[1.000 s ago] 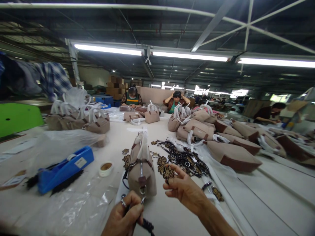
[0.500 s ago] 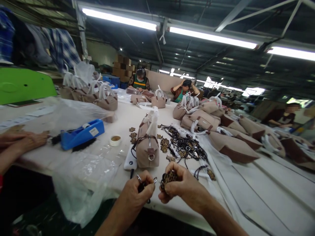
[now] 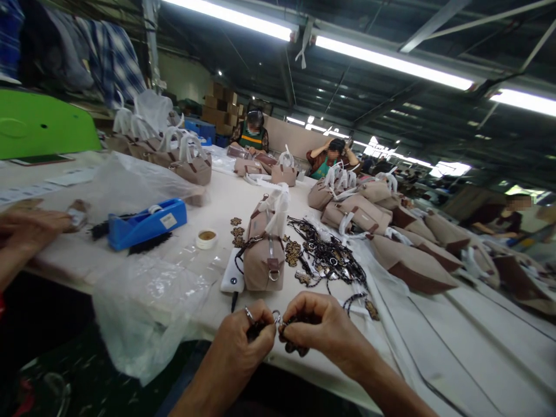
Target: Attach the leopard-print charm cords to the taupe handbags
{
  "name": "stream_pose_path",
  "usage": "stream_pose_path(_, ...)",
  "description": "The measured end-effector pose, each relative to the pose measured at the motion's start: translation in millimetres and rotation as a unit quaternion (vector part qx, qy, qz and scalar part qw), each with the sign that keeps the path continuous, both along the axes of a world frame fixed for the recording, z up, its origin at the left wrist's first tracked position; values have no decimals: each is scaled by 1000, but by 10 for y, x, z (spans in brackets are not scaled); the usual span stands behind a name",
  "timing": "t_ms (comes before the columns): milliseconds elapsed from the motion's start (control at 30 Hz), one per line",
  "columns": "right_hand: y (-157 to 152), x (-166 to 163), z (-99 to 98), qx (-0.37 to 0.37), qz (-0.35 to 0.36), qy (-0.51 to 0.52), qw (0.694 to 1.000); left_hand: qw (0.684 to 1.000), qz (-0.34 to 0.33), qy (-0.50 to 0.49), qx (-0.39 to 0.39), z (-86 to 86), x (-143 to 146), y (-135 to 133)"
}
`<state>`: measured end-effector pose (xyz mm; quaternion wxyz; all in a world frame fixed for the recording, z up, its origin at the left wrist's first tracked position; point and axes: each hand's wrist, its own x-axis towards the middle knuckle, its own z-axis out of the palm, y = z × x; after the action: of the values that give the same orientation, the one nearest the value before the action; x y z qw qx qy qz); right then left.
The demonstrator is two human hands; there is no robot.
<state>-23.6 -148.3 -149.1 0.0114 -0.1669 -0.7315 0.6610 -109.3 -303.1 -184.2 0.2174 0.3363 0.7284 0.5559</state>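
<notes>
My left hand point(image 3: 238, 344) is closed in a pinch on a small metal clasp point(image 3: 277, 315), with something dark inside the curled fingers. Pinched in my right hand point(image 3: 324, 330) is a dark brown patterned charm point(image 3: 297, 347), mostly covered by the fingers. The fingertips of both hands nearly meet at the clasp; whether charm and clasp are joined I cannot tell. Just beyond them a beige handbag point(image 3: 264, 263) stands upright, its handles wrapped in white. To its right lies a tangle of black cords point(image 3: 334, 258) with leopard-patterned charms point(image 3: 293, 253).
A blue tape dispenser point(image 3: 147, 223), a tape roll point(image 3: 206, 238) and a plastic bag point(image 3: 152, 313) are on the left. A co-worker's hand point(image 3: 35, 231) rests at the left edge. Beige bags point(image 3: 412, 260) are heaped right; two people sit across the table.
My hands have come together, bringing the charm up to the metal clasp. The charm has turned downward in my right fingers. The co-worker's hand at left has shifted left, and the view has tilted slightly.
</notes>
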Motion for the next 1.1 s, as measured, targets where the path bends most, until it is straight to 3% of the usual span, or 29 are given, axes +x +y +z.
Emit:
stream_pose_path(400, -35, 5, -103, 140, -4, 41, 989, 998, 17, 52, -7, -65, 7, 36)
stream_pose_path(633, 29, 2, -191, 114, -34, 12, 993, 999, 5, 30, -22, -19, 54, 37)
stream_pose_path(767, 87, 6, -177, 80, -25, 10, 996, 994, -47, -91, 45, -51, 35, 29)
stream_pose_path(933, 143, -8, -109, 108, 12, 39, 993, 933, -58, -329, 134, -76, -85, 11)
stream_pose_path(1000, 130, -35, -108, 97, 6, 54, 994, 923, -60, -354, 142, -65, -131, -7)
stream_pose_path(1100, 41, -119, -167, 24, 19, 89, 996, 922, -58, -353, 151, -73, -175, -29)
